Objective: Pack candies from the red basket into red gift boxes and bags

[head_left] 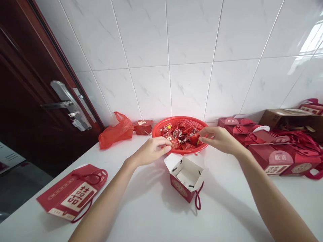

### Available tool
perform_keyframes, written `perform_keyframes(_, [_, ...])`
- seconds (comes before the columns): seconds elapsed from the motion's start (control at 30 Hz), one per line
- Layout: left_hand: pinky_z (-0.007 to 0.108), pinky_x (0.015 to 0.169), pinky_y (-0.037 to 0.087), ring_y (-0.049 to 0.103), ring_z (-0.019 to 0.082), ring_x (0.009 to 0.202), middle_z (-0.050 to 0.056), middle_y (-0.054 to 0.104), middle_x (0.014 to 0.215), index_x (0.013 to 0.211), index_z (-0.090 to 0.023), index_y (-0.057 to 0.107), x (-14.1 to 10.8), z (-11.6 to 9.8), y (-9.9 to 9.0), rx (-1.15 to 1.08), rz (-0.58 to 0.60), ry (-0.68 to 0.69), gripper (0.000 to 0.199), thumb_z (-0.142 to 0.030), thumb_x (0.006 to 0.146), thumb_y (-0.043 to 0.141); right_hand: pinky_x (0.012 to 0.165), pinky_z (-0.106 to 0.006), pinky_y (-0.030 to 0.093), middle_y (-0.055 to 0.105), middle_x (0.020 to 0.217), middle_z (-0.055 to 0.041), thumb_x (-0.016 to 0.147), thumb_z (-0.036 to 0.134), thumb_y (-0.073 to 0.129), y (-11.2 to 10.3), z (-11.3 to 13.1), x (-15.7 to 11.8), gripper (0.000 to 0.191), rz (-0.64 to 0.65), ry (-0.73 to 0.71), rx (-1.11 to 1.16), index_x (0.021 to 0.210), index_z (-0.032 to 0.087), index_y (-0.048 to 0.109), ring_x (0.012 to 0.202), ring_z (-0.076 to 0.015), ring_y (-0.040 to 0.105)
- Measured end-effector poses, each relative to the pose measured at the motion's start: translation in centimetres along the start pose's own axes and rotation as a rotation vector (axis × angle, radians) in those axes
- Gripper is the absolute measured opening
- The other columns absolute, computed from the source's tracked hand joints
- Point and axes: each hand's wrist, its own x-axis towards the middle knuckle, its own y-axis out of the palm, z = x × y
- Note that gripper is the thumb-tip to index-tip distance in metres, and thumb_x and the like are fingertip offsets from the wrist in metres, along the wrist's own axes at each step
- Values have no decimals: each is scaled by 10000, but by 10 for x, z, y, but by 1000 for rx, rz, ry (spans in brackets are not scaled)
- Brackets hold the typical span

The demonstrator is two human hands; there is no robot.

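A round red plastic basket (181,120) stands against the tiled wall, holding several red wrapped packets (183,136). My left hand (152,150) is at the basket's front left rim, fingers loosely curved and apart, with nothing visible in them. My right hand (218,138) reaches over the basket's right side; its thumb and fingers are drawn together at a red packet (194,139). In front of the basket, between my forearms, a small red box (182,189) stands upright with its white flaps spread, its inside white and a dark red cord hanging at its right.
A closed red box (79,193) lies at the left. Behind it are a red plastic bag (117,132) and a small red packet (143,127). Several red boxes (279,158) and a brown cardboard box (292,116) crowd the right. A dark door (30,84) borders the table's left.
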Motion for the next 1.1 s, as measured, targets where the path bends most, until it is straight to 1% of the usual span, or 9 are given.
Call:
perform_keyframes(0.07, [300, 897, 521, 675, 230, 1051, 50, 743, 1160, 1080, -212, 753, 26, 10, 1, 11, 48, -19, 328, -413, 918, 552, 753, -330, 555, 762, 917, -56, 813, 347, 613, 18, -12, 21, 191, -71, -14, 136, 857, 193, 718, 792, -206, 701])
perform_keyframes(0.17, [286, 915, 499, 688, 226, 1039, 55, 755, 1152, 1073, -185, 771, 68, 19, 12, 68, 255, -10, 309, -285, 879, 553, 731, -321, 557, 751, 846, -49, 772, 250, 621, 42, -24, 50, 113, -128, 29, 277, 789, 182, 710, 774, -204, 701])
perform_keyframes(0.3, [277, 917, 485, 684, 227, 1063, 8, 757, 1168, 1078, -245, 777, 109, 28, 35, 171, 614, -64, 312, -246, 809, 621, 666, -290, 563, 731, 783, -30, 731, 196, 685, 62, -33, 72, 36, -92, 132, 528, 752, 174, 705, 658, -169, 685])
perform_keyframes(0.37, [281, 810, 512, 699, 246, 989, 17, 768, 1117, 1066, -249, 776, 120, 34, 45, 241, 694, -128, 330, -273, 753, 672, 617, -266, 561, 715, 744, -22, 731, 182, 701, 66, -38, 76, 21, -65, 200, 622, 744, 166, 700, 598, -149, 674])
perform_keyframes(0.53, [297, 658, 517, 695, 274, 829, 83, 761, 1010, 1080, -205, 752, 130, 48, 57, 348, 667, -210, 492, -338, 608, 791, 575, -227, 568, 719, 755, -28, 758, 186, 712, 68, -51, 75, 27, -71, 285, 670, 768, 161, 706, 599, -135, 684])
perform_keyframes(0.63, [352, 777, 538, 672, 338, 981, 155, 696, 1170, 1039, -176, 749, 131, 48, 58, 458, 601, -206, 503, -390, 589, 816, 559, -203, 562, 735, 796, -37, 772, 167, 707, 67, -52, 74, 13, -92, 358, 703, 781, 158, 710, 599, -120, 679])
perform_keyframes(0.8, [485, 1021, 465, 487, 444, 1303, 226, 506, 1436, 1166, -161, 704, 128, 41, 57, 588, 462, -238, 680, -458, 568, 834, 527, -184, 532, 725, 735, -27, 788, 133, 683, 67, -47, 72, 47, -122, 397, 688, 750, 160, 694, 564, -107, 657])
perform_keyframes(0.97, [508, 1021, 464, 538, 414, 1258, 163, 539, 1413, 1374, -278, 599, 123, 37, 58, 500, 595, -206, 737, -531, 694, 728, 512, -184, 513, 684, 636, 0, 790, 124, 675, 66, -43, 71, 57, -127, 392, 685, 749, 163, 682, 528, -109, 648])
perform_keyframes(1.1, [567, 1018, 452, 463, 442, 1345, 135, 353, 1568, 1554, -410, 330, 123, 33, 58, 490, 700, -189, 904, -501, 733, 697, 511, -186, 507, 668, 618, 6, 794, 118, 668, 66, -41, 71, 65, -137, 394, 676, 748, 162, 678, 520, -105, 634])
